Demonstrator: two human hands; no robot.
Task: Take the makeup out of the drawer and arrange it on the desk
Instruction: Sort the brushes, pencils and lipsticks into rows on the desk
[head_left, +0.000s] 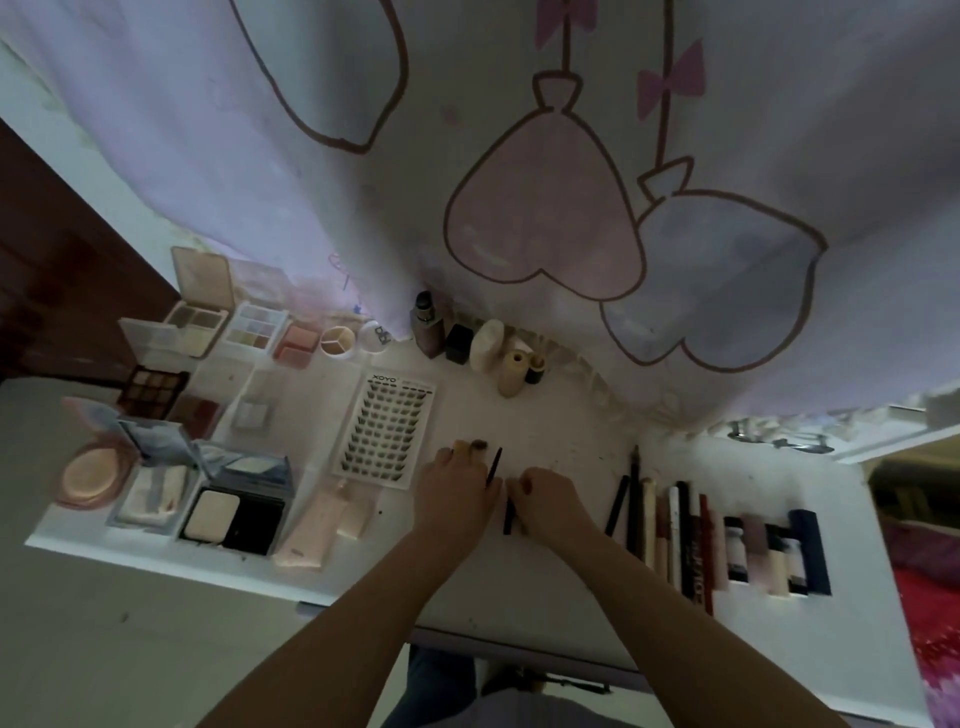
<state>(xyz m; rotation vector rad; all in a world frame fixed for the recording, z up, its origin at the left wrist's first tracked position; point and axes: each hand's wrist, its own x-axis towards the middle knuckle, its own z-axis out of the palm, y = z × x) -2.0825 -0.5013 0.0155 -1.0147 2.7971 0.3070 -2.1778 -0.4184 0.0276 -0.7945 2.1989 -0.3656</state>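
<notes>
Over the white desk (519, 571), left hand (457, 493) pinched a thin black pencil (493, 467); right hand (545, 499) gripped its black cap (509, 517)

on the desk (545, 415), palettes (202, 322) and compacts (234, 519) crowd the left. a lash card (387, 423) lies just right of them, bottles (478, 338) stand behind by the curtain (519, 156), pencils (670, 530) lie in a row at right.

white desk (545, 582), lilac curtain (260, 156) w/ pink & blue hearts, black pencil (493, 467), peach compact (96, 467)
</notes>
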